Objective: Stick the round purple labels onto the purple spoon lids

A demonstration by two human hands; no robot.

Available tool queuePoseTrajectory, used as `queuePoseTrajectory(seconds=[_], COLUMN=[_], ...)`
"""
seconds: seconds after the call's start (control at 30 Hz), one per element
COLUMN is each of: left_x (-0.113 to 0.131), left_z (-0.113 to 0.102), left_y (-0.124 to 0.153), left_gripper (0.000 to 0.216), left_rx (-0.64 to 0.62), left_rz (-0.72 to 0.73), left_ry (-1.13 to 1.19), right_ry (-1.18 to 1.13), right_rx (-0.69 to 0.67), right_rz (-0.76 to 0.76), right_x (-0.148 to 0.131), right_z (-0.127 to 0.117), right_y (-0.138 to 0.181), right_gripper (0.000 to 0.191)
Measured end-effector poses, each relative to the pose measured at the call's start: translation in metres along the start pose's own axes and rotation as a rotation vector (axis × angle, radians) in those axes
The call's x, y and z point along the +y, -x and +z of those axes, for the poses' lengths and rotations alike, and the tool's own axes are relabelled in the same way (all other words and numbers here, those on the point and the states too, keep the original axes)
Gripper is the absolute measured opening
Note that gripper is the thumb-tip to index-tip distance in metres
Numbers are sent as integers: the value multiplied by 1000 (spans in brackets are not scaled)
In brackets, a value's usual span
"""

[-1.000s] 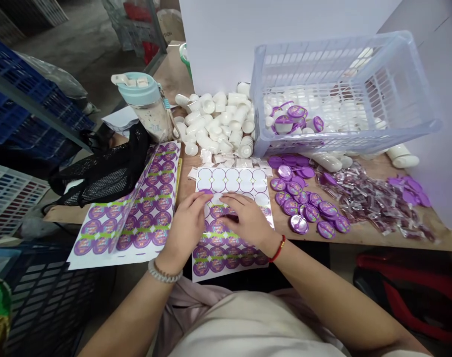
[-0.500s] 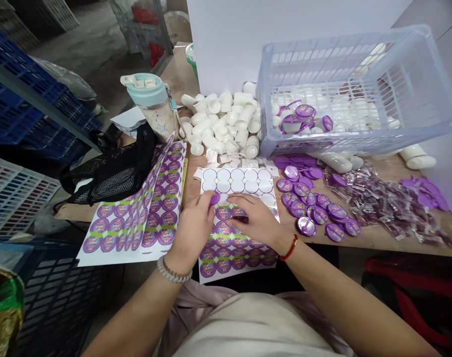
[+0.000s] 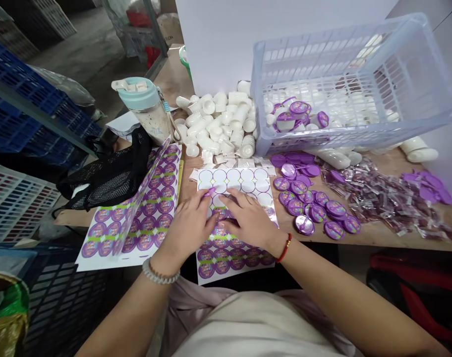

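Pinching a purple sticker (image 3: 210,192) at the fingertips of my left hand (image 3: 191,225), just above the sticker sheet (image 3: 233,255) beneath; my right hand (image 3: 250,218) lies open, palm flat on that sheet.

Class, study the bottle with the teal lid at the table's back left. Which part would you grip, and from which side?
Probably the bottle, by its clear body just under the lid, from the front and above. It stands upright; a mesh bag and curled sheets hide its base, and caps crowd its right side.
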State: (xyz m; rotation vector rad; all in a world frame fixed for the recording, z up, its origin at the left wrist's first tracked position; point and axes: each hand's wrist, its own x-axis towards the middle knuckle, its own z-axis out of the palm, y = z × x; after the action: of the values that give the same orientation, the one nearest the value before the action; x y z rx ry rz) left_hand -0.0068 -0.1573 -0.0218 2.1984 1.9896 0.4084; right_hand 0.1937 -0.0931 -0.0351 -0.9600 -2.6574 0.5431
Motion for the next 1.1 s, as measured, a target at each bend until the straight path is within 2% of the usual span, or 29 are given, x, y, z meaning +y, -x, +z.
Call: queuePoseTrajectory(seconds=[0.1,0.2,0.37,0.5,0.7,1.1], left_x=[-5,-8,-6,-3,-2,-1], left_z=[4,4,4,8,11,16], left_y=[3,5,7,9,10,15], left_gripper=[50,45,40,26,22,25], left_rx=[-81,-81,26,144,195,238], left_rz=[57,53,-5,-24,5,-24], left_ry=[-10,5,84,107,114,186], right_ry=[2,-34,-78,-47,-12,-93], right_rx=[30,56,117,133,144,204], right_rz=[-6,-8,-20,22,74,32], right_x=[0,0,0,-4,-9,-4], right_z=[2,2,3,2,4,9], right_y=[-3,-7,-10,-11,-14,-11], right_gripper=[50,39,28,20,16,19])
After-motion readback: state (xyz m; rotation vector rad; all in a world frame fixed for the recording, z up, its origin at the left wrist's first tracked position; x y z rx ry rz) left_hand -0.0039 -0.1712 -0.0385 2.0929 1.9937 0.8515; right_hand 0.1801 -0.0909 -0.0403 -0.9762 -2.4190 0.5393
